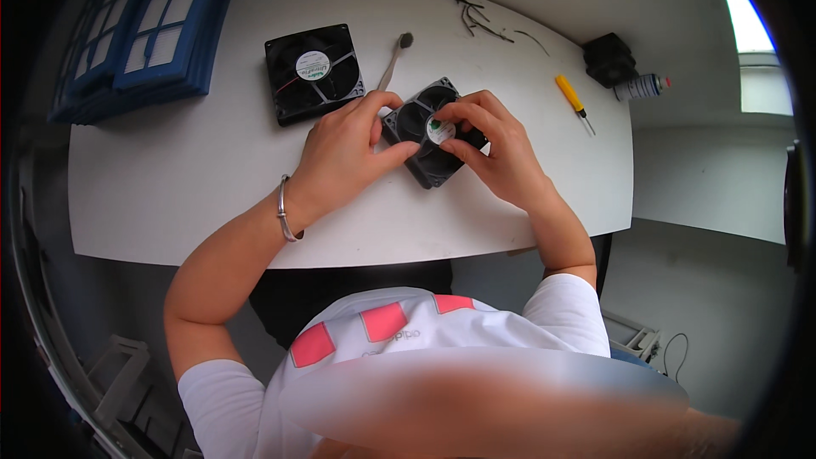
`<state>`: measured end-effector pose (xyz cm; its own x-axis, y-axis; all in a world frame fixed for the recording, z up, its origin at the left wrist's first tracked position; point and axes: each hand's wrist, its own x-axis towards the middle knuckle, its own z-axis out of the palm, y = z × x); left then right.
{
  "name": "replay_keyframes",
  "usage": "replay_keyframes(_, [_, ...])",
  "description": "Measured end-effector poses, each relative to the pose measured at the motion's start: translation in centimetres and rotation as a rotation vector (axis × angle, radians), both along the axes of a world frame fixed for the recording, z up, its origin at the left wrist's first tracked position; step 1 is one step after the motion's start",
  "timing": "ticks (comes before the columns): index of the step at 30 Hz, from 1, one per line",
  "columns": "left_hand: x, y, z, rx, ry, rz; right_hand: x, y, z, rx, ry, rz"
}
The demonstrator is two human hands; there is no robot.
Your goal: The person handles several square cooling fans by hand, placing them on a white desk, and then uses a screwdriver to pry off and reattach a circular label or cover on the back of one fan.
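Observation:
A small black square cooling fan (411,123) with a round white and green label on its hub sits tilted on the white table in front of me. My left hand (344,149) grips its left side, thumb across the front edge. Over the hub, the thumb and fingertips of my right hand (495,143) press around the label. Whether an edge of the label is lifted is too small to tell. Behind my left hand lies a larger black cooling fan (293,92), its label facing up. A brush with a dark head (405,41) rests between the two fans.
Blue-framed filter panels (161,34) stand at the far left. Several dark cable pieces (467,17) lie along the back edge. To the right are a yellow-handled screwdriver (571,95), a black fan-like block (609,59) and a spray can (639,87).

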<state>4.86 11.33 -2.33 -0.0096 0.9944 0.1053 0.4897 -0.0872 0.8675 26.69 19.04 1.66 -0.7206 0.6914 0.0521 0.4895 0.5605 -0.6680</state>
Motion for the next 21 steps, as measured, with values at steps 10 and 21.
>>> replay_keyframes(10, [0.2, 0.1, -0.2, 0.023, -0.003, -0.005, 0.5, 0.1, 0.2, 0.013, -0.002, 0.06])
replay_keyframes(21, [0.2, -0.3, -0.3, 0.031, -0.022, -0.061, 1.2, 0.7, 0.5, -0.041, -0.037, 0.194])
